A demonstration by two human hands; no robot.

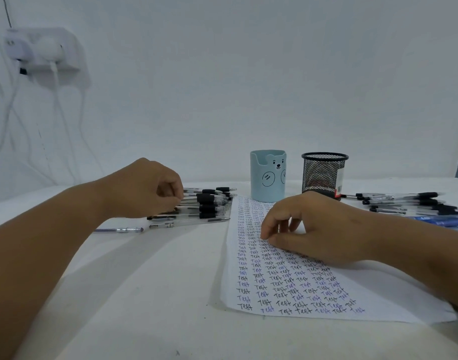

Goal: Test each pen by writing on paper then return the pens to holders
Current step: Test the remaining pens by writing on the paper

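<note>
- Left hand point(147, 188): fingers curled onto pen pile point(204, 203) at 10 o'clock of paper point(282, 287); pinch cannot be told.
- Right hand point(308, 229): loosely curled, fingertips rested on paper, nothing held.
- 2 holders, bear cup point(267, 176) and mesh cup point(324, 175), stood at 12 o'clock on bench point(144, 294).

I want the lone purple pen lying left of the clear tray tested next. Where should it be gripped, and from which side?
Pinch the slim purple-barrelled pen around its silvery middle, coming straight down from above. It lies flat on the white table, side-on and apart from the clear tray, so both long sides look free for fingertips. The left hand is nearest.
</note>
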